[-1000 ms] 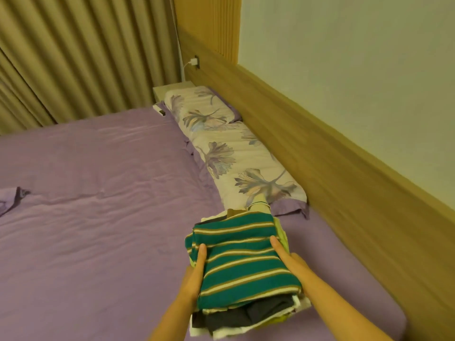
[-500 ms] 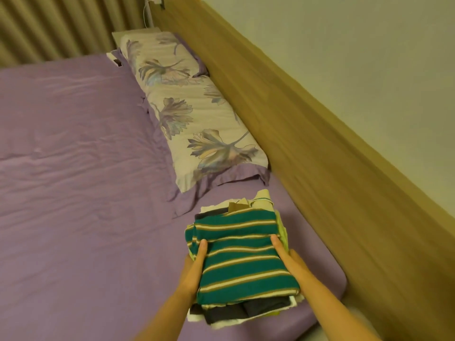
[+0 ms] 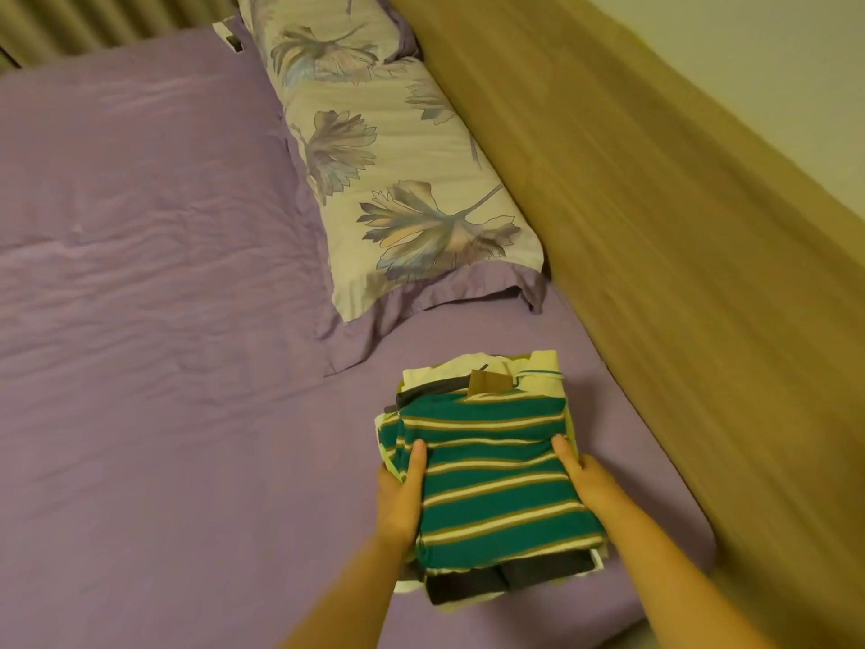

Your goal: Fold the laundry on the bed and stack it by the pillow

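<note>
On bed [image 3: 164,320], hands [image 3: 400,501] flank laundry stack [image 3: 491,480].

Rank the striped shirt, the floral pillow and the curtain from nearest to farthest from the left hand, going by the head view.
1. Striped shirt: on top of the stack, gripped by the left hand.
2. Floral pillow: beyond the stack, along the headboard.
3. Curtain: far top left.

In front of me is a bed with a wrinkled purple sheet [image 3: 154,283]. On my right, a long wooden headboard panel [image 3: 655,227] runs beside it, below a pale wall [image 3: 772,63]. Beige pleated curtains [image 3: 107,16] hang at the far side, in warm dim light.
</note>
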`<state>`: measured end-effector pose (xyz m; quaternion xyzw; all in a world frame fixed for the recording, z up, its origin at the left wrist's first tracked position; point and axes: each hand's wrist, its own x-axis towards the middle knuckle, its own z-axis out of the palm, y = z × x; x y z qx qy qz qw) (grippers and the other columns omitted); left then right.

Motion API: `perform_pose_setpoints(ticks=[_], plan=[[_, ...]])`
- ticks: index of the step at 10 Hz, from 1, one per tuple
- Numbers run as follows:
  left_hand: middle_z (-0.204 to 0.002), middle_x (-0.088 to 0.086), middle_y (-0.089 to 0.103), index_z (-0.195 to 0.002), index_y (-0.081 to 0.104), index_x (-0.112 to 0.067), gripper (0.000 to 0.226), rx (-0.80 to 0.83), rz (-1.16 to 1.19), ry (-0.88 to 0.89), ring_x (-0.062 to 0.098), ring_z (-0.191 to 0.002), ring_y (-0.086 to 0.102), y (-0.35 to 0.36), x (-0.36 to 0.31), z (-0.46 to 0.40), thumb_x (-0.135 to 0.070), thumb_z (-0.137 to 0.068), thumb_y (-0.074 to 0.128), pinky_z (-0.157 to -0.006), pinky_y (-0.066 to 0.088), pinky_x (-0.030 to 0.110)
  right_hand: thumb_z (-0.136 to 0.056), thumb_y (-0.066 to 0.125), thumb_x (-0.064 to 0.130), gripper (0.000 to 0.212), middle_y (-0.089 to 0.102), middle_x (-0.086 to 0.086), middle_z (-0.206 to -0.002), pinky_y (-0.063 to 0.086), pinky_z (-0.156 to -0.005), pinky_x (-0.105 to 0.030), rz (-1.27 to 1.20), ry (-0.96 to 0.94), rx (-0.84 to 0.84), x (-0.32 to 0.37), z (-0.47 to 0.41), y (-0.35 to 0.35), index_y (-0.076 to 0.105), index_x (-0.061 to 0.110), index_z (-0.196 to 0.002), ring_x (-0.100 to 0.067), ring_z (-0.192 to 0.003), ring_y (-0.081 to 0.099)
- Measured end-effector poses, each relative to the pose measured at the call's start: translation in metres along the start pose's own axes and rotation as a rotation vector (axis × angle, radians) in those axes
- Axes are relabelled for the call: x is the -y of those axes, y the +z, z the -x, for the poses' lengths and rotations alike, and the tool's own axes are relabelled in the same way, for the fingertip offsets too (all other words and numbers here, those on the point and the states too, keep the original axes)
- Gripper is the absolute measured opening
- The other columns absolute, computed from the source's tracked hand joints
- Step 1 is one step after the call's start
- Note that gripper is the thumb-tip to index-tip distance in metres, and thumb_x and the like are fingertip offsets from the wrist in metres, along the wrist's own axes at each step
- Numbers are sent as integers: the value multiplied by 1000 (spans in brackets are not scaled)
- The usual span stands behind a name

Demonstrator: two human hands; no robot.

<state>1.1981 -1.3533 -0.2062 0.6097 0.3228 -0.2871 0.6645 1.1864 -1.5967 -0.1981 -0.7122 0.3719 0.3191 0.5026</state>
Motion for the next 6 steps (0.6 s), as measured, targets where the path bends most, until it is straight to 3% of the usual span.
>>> perform_pose_setpoints(ticks=[1,2,3,4,6], plan=[[-120,6,59,-135,34,-24,71,-63,-40,-19,26,-104,62,2,-1,-4,-63,-77,50,-91,52,47,-86,36,68,73,66,-15,-105,51,-87,-41,38,31,-40,1,-10,1,59,5,-115,-28,-94,62],[-122,8,59,-134,36,-23,65,-15,-45,-85,28,-107,61,-3,-6,2,-60,-82,51,-92,52,48,-83,39,72,74,64,-15,-109,50,-83,-39,41,68,-82,1,0,2,57,7,-114,-28,-95,61],[-125,8,58,-132,40,-18,59,68,-148,-101,26,-110,58,-10,-18,20,-54,-87,52,-89,52,39,-88,40,65,65,63,-13,-111,49,-83,-38,100,13,-154,1,24,4,55,8,-115,-28,-97,60],[-136,8,50,-135,36,-14,54,-9,-611,46,26,-122,51,-24,-30,41,-47,-94,47,-100,44,38,-95,39,53,51,62,-13,-115,50,-86,-42,266,-152,-257,7,62,12,52,11,-121,-29,-100,58],[-134,4,51,-139,32,-23,50,-14,-1299,467,25,-119,52,-43,-82,110,-46,-96,44,-97,45,40,-96,37,53,58,46,-3,-140,41,-100,-41,665,-389,-461,34,158,39,33,20,-143,-24,-123,47]])
